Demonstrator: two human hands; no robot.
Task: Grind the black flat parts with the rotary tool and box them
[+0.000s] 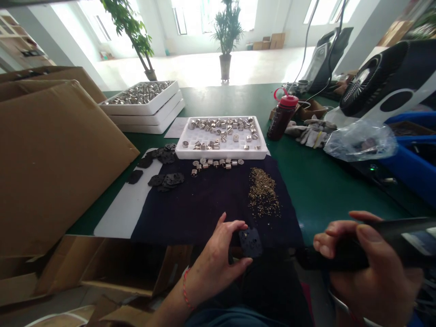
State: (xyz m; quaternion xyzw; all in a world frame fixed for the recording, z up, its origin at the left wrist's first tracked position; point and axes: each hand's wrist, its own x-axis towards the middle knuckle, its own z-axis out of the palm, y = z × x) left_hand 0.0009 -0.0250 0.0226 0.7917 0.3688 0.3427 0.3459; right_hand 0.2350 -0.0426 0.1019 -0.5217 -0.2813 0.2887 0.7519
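Near the table's front edge, my left hand (pixel 218 254) pinches a small black plate (pixel 252 244) with holes by its edges, thumb below and fingers above. My right hand (pixel 378 272), at the lower right, is wrapped round a thick black tool that looks like an electric screwdriver (pixel 395 240); its tip is apart from the plate. On the dark cloth (pixel 204 204) lies a spread pile of tiny brass-coloured screws (pixel 263 190). Several metal cylinders (pixel 222 163) stand in a loose row, with black plates (pixel 170 180) heaped to their left.
A white tray (pixel 221 155) of metal cylinders stands behind the cloth. Stacked white trays (pixel 163 116) and a large cardboard box (pixel 57 168) are on the left. To the right are a bottle (pixel 282 120), gloves (pixel 311 132), a plastic bag (pixel 361 141), a fan (pixel 374 81) and a blue bin (pixel 418 159).
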